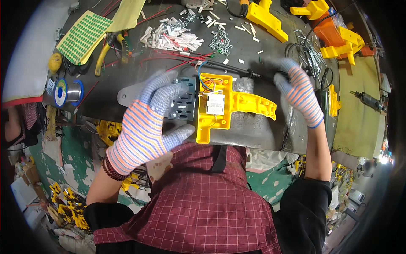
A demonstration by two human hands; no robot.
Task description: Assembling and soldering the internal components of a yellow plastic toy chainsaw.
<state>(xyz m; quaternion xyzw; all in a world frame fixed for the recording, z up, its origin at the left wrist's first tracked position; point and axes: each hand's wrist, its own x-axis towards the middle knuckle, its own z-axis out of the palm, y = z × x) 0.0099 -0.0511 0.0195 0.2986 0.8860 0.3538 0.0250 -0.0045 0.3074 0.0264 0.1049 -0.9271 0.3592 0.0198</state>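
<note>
A yellow tool housing half (228,101) lies with its inside up on the bench, its curved handle pointing right. In it sit a white box-shaped part (215,104) and blue and red wires. My left hand (148,118), in a striped grey-tipped glove, spreads over a slotted metal plate (184,99) abutting the housing; its thumb reaches toward the housing's left edge. My right hand (298,89), gloved likewise, is raised to the right of the handle, its fingers blurred but apart from the thumb. Close to its fingertips runs a black cord with a ribbed sleeve (253,74).
White sleeve pieces (173,38) and metal nuts (220,42) are heaped at the back. Yellow-handled pliers (103,57), a solder spool (69,92) and a green-dotted sheet (86,36) lie left. Long screws (313,61), yellow housings (349,44) and a screwdriver-like tool (368,100) are right.
</note>
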